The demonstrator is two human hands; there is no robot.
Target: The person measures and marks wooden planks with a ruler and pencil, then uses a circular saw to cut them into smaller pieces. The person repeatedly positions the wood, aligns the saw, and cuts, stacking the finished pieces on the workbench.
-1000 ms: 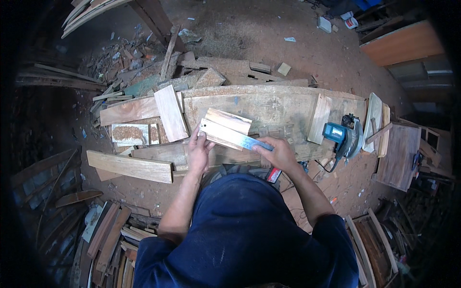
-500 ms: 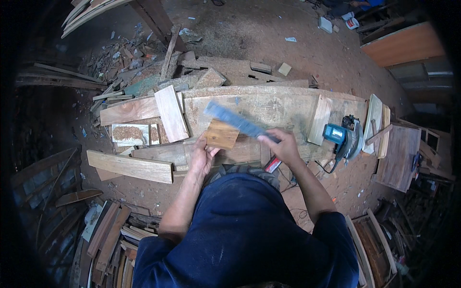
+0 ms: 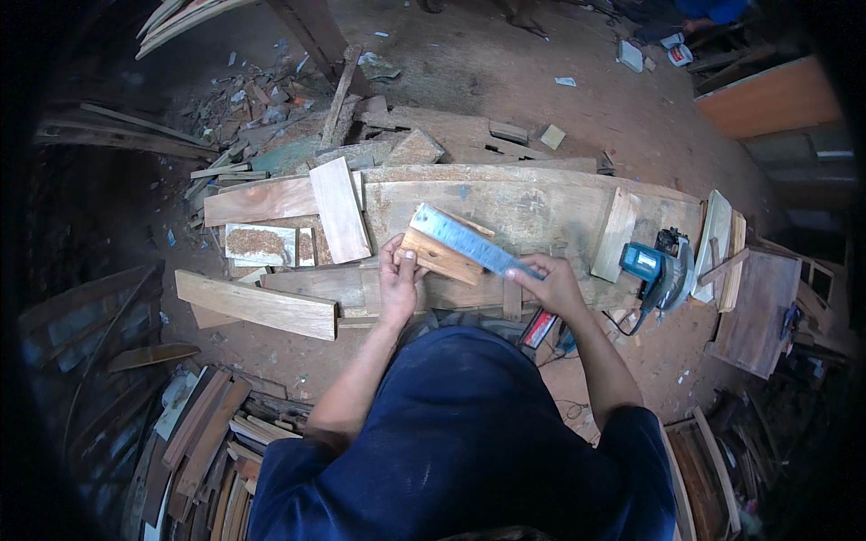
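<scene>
My left hand [image 3: 400, 270] grips a small orange-brown board [image 3: 442, 263] by its left end, above the long plank work surface [image 3: 541, 203]. My right hand [image 3: 548, 281] holds the right end of a flat steel ruler [image 3: 462, 236], which lies diagonally over the board with its far end at the board's upper left. Part of a pale strip shows behind the ruler. Below my right hand, near my waist, is a red and black tool [image 3: 539, 326], partly hidden.
A teal circular saw [image 3: 645, 263] with a cord sits at the right among boards [image 3: 613, 230]. Loose planks [image 3: 257, 302] lie left, offcut piles [image 3: 406, 144] beyond. Stacked wood [image 3: 207, 433] flanks me. Blue clothing [image 3: 708, 9] and what looks like someone's foot [image 3: 528, 25] show at the top.
The board has turned from its pale face to an orange one. The ruler was lifted and blurred half a second ago; it now rests over the board. The whole view has shifted slightly.
</scene>
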